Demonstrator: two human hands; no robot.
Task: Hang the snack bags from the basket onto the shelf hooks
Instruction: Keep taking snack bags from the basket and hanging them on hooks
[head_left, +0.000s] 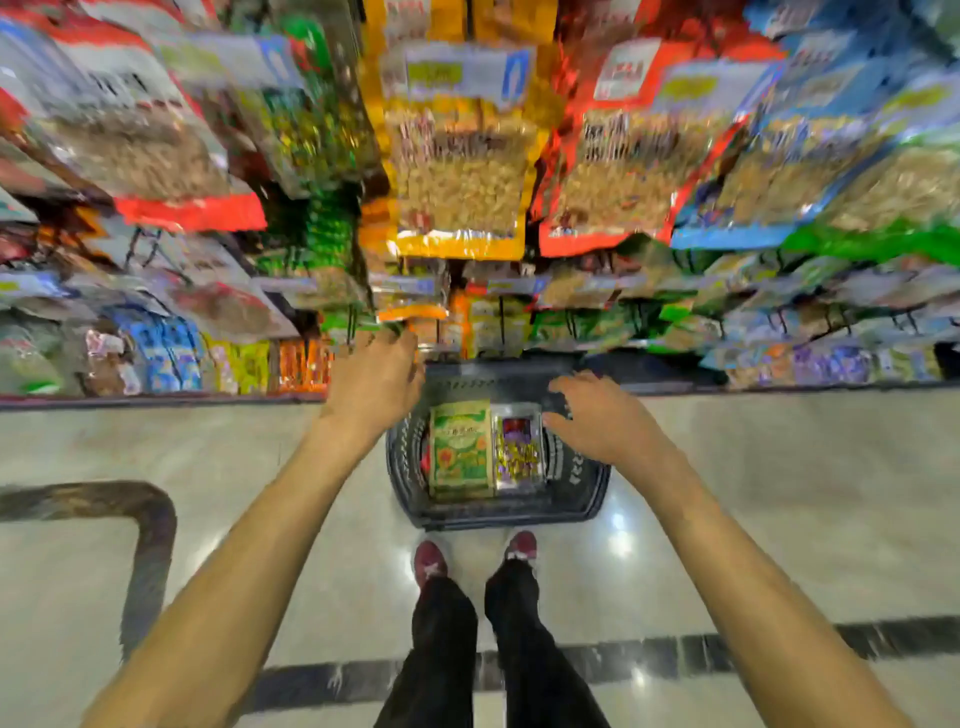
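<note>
Snack bags, a green bag (460, 449) and a purple bag (519, 452), lie flat in the basket (498, 513) on the floor (779, 467), and I judge them light, crinkly and slippery, best pinched at the top edge; my right hand (597, 421) hovers spread above them, while of the left hand (374, 384) I cannot tell the grip.

The shelf bags (457, 171) are blurred, their print unreadable. The left hand (374, 384) covers the far basket (498, 514) corner (its grip cannot be told).

head-worn view, facing down, shelves ahead
</note>
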